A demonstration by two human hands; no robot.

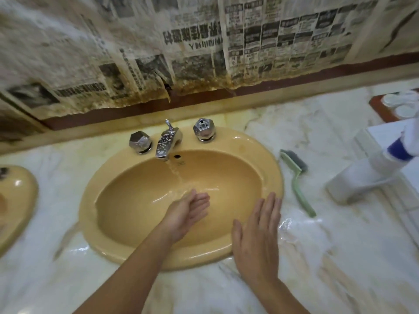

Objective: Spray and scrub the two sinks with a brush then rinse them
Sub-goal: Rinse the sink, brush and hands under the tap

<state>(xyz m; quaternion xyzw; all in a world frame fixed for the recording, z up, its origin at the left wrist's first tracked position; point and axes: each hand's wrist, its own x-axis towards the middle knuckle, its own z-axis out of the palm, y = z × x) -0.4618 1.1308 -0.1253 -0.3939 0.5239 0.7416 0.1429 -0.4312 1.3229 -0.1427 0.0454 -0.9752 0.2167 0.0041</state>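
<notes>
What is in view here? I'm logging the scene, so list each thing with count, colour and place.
sink: one, yellow, centre, set in the counter
second sink: one, yellow, left edge, partly cut off
tap: one, chrome, behind the basin, water running
knobs: two, chrome, either side of the tap
brush: one, green, on the counter right of the sink
spray bottle: one, white and blue, lying far right, blurred
counter: one, white marble, wet
newspaper: several sheets, stained, on the wall
left hand: in the basin under the stream
right hand: flat, over the rim
</notes>
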